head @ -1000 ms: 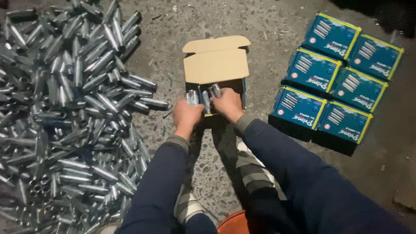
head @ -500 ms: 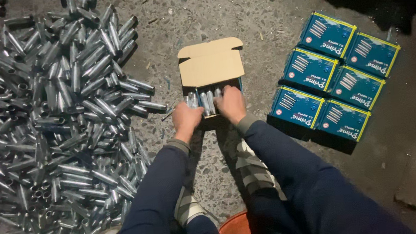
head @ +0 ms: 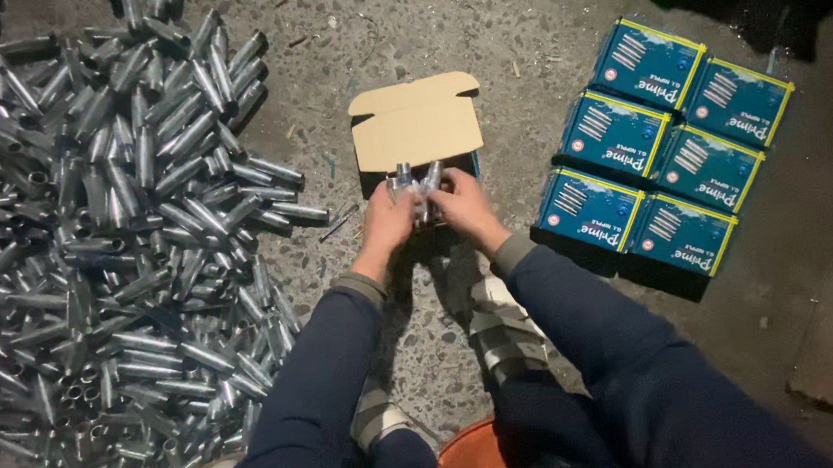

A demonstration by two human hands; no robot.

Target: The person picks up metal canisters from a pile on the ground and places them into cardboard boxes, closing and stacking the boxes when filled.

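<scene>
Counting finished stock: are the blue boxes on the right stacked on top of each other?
No, the six blue boxes lie flat side by side on the floor in one layer.

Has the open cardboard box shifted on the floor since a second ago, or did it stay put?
Cannot tell. The open cardboard box keeps about the same gap to the blue boxes; the small shift in view looks like camera motion.

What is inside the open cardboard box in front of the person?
Short silver metal tubes show at the open cardboard box. Both hands, left hand and right hand, and the lid flap cover the rest.
</scene>
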